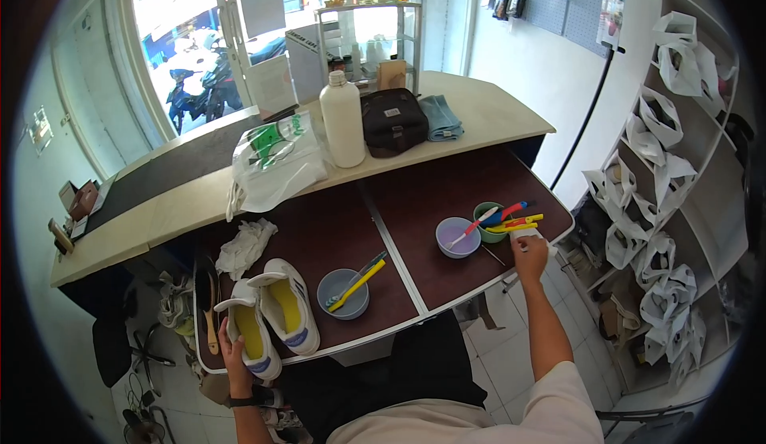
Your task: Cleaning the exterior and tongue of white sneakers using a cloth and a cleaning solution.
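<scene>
My left hand [232, 348] grips the outer side of a white sneaker [267, 367] with a yellow insole and a blue heel patch. Its mate [310, 343] stands right against it on the dark red folding table [335, 222]. At the table's right end, my right hand [531, 259] has its fingers curled on a white object [551, 251], mostly hidden by the hand. Just beyond that hand, a green bowl [492, 234] carries several brushes with yellow, red and blue handles. A lilac bowl [458, 254] beside it holds liquid, with a red-and-white brush [476, 227] across it.
A grey-blue bowl [342, 309] with a yellow-handled brush [362, 282] sits mid-table. Crumpled white paper [246, 246] and a wooden-handled brush [210, 324] lie left. The counter behind bears a plastic bag [281, 169], a white bottle [343, 121], a black pouch [395, 124] and a blue cloth [441, 118].
</scene>
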Demonstrator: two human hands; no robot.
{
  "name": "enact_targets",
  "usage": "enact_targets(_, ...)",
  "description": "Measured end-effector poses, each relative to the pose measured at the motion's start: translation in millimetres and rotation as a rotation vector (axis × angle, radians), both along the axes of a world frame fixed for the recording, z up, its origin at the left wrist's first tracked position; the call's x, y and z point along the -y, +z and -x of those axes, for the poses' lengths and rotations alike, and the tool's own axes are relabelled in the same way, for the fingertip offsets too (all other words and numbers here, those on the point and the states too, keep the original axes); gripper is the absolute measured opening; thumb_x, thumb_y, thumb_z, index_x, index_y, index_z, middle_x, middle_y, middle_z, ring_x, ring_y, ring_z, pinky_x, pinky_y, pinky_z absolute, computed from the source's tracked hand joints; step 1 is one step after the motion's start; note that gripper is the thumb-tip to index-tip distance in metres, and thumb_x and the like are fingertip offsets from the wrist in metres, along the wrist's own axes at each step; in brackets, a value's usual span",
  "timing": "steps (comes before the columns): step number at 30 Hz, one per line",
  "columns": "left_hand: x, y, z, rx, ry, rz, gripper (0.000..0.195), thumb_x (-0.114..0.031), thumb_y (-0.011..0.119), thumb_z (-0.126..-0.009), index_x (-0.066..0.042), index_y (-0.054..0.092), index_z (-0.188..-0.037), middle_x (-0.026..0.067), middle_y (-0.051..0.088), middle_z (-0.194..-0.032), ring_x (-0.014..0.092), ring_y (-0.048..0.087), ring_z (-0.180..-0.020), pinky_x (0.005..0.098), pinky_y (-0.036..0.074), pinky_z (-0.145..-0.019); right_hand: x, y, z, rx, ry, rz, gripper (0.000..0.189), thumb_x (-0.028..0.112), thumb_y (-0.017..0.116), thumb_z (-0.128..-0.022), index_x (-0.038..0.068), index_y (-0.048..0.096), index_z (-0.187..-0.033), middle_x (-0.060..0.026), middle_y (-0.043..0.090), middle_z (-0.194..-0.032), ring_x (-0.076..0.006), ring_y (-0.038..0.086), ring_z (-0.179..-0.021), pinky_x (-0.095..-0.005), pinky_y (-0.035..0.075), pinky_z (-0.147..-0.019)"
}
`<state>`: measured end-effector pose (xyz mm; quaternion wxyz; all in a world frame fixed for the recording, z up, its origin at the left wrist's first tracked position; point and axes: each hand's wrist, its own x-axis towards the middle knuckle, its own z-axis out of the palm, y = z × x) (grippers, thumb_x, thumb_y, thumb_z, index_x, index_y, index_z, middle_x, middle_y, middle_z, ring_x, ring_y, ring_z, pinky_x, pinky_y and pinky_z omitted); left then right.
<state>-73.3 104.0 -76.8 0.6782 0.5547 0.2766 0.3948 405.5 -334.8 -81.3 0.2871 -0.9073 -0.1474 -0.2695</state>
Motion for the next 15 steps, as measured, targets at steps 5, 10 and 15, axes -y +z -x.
enact_targets(5,-11,-11,11,-0.075,0.024,-0.029,0.057,-0.010,0.056,-0.092,-0.004,0.036,-0.146,0.0155,0.043,-0.144,0.024,0.047,-0.128,0.0364,0.036,-0.108,15,-10,-19,0.009,-0.144,0.142,0.016,0.021,0.076,-0.076,0.007,0.072,-0.084,-0.0089,0.064,-0.088,-0.0297,0.058,-0.090,-0.0415,0.046,-0.079)
enact_targets(10,8,8,15,-0.058,0.159,-0.228,0.058,-0.007,0.055,-0.092,-0.003,0.034,-0.146,0.0178,0.038,-0.149,0.027,0.039,-0.138,0.0385,0.027,-0.115,35,-28,-26,-0.083,-0.195,-0.453,0.016,0.019,0.073,-0.082,0.005,0.069,-0.089,-0.0080,0.064,-0.093,-0.0248,0.058,-0.089,-0.0391,0.046,-0.082)
enact_targets(15,56,29,18,-0.005,0.545,-0.685,0.053,-0.002,0.052,-0.088,-0.001,0.039,-0.139,0.0188,0.043,-0.143,0.028,0.039,-0.138,0.0413,0.025,-0.117,22,-1,50,-0.115,-0.066,-0.999,0.017,0.018,0.068,-0.087,0.004,0.063,-0.095,-0.0040,0.061,-0.091,-0.0152,0.055,-0.088,-0.0308,0.044,-0.082)
